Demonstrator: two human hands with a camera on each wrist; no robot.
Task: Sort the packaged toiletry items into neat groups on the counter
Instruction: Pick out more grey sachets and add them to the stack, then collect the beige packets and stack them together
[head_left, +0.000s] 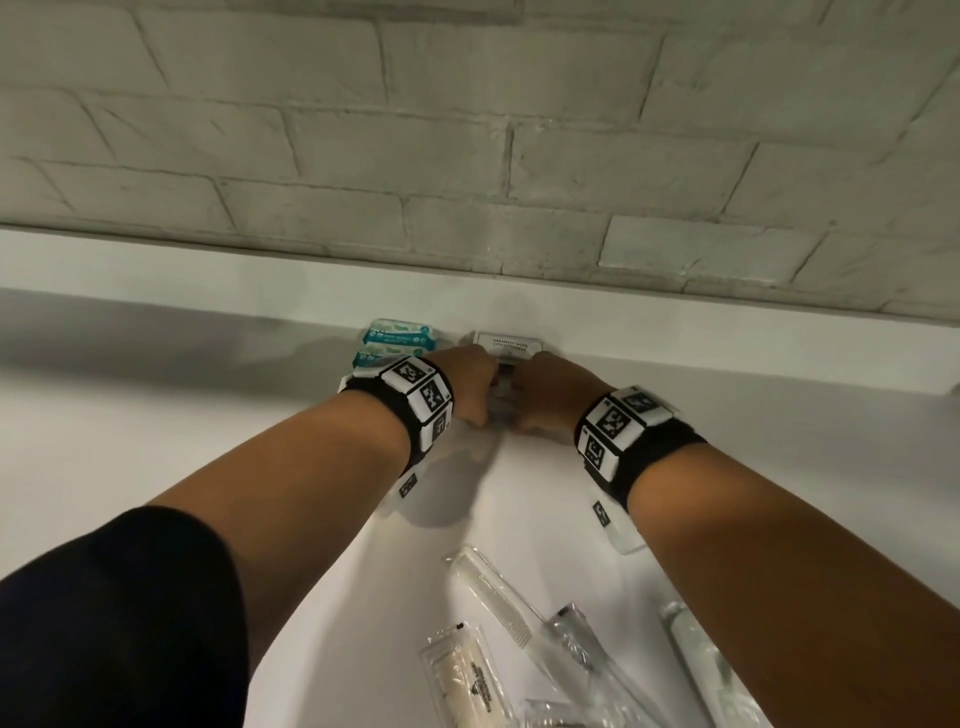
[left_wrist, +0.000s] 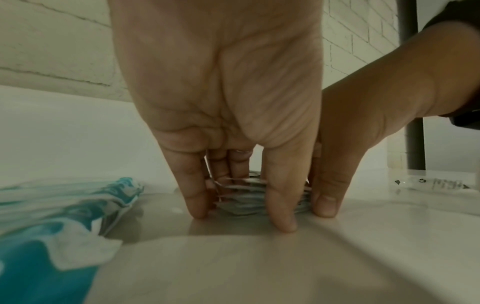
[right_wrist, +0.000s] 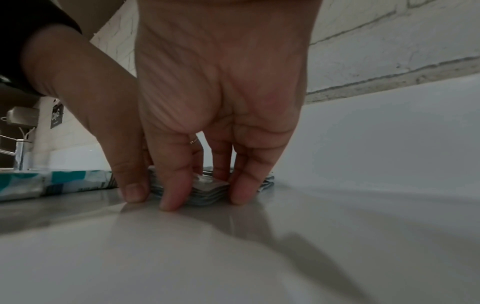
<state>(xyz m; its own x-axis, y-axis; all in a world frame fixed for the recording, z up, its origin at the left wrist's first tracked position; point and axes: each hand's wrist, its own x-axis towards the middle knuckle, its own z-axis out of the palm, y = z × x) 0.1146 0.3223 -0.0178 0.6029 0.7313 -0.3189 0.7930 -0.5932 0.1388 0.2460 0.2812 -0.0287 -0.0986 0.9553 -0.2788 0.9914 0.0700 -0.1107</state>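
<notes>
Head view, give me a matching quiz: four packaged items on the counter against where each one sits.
Items
1 shampoo sachets
2 teal packets
3 wrapped comb
4 wrapped soap

Places
A bottom edge, left of the comb
B back, left of the sachets
C between left hand and right hand
D near middle, lying diagonally

Pairs: 1-C, 2-B, 3-D, 4-A

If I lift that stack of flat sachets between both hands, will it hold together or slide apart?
Probably slides apart: the stack of sachets is thin, loose layers with uneven edges, so squeeze it. The packets look glossy, likely slippery against each other and on the smooth counter. Both the left hand and right hand bracket it, so it seems light.
</notes>
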